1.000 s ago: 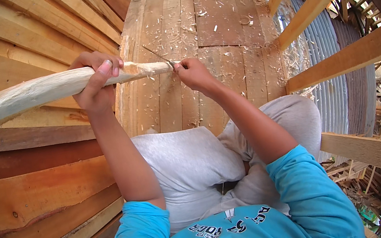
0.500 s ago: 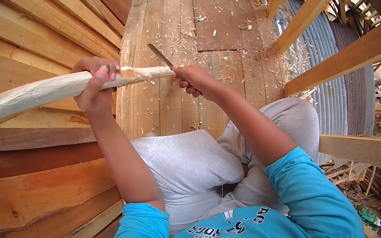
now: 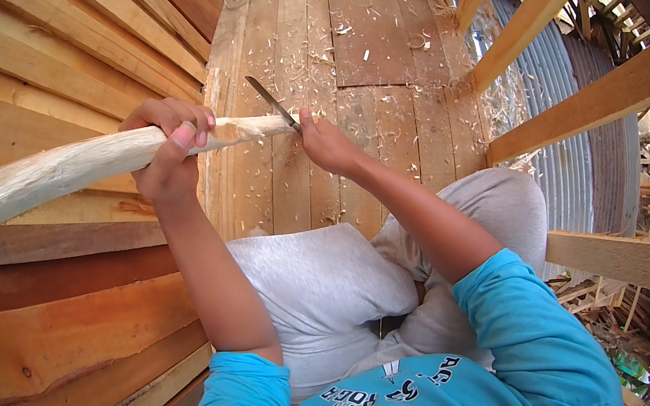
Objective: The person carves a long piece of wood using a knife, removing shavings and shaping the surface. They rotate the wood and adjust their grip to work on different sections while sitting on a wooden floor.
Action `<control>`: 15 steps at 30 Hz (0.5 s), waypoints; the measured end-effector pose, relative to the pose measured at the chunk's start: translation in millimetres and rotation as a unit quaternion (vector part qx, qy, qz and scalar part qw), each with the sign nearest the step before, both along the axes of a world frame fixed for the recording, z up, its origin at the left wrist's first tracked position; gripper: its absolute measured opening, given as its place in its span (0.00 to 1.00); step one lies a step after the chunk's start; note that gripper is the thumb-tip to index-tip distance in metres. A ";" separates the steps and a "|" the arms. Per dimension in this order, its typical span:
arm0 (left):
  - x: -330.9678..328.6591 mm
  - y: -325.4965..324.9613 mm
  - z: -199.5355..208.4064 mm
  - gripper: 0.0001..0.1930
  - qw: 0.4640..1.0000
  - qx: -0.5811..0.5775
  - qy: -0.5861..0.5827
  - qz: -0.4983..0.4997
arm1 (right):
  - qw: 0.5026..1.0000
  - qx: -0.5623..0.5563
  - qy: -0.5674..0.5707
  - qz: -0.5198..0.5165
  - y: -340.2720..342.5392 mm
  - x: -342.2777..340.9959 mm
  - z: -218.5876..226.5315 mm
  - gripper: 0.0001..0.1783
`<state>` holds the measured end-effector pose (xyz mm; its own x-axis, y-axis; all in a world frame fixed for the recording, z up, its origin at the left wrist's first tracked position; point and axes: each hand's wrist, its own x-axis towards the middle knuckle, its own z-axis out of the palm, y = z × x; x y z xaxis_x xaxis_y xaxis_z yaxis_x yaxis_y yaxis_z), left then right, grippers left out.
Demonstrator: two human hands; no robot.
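A long, pale, curved wooden stick runs from the far left to the middle of the view. My left hand grips it near its right end, thumb on top. My right hand holds a knife with a thin dark blade that points up and to the left. The blade's lower part meets the whittled tip of the stick. I sit with grey-trousered knees bent below both arms.
A plank floor strewn with wood shavings stretches ahead. Stacked boards form a wall on the left. Wooden rails and corrugated metal sheeting close off the right side.
My right hand with the knife has drawn back to the stick's tip, the blade now angled more upright. My left hand keeps its grip on the stick.
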<state>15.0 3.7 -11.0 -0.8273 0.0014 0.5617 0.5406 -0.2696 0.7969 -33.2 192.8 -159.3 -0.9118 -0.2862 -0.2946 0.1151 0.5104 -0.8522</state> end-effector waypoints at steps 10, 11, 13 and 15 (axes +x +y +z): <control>-4.6 3.1 -3.1 0.10 0.999 0.007 0.024 -0.044 | 0.981 0.125 0.147 -0.026 7.4 6.3 5.5 0.36; -4.5 2.2 -3.0 0.10 0.998 0.006 0.024 -0.052 | 0.979 0.135 0.155 -0.016 4.9 11.0 9.9 0.35; -2.8 -4.0 -4.0 0.09 0.998 0.003 0.021 -0.061 | 0.974 0.153 0.168 0.009 -4.9 24.6 44.4 0.35; -3.8 -1.6 -3.2 0.09 0.998 0.007 0.030 -0.060 | 0.975 0.134 0.175 0.013 -6.3 22.5 57.3 0.36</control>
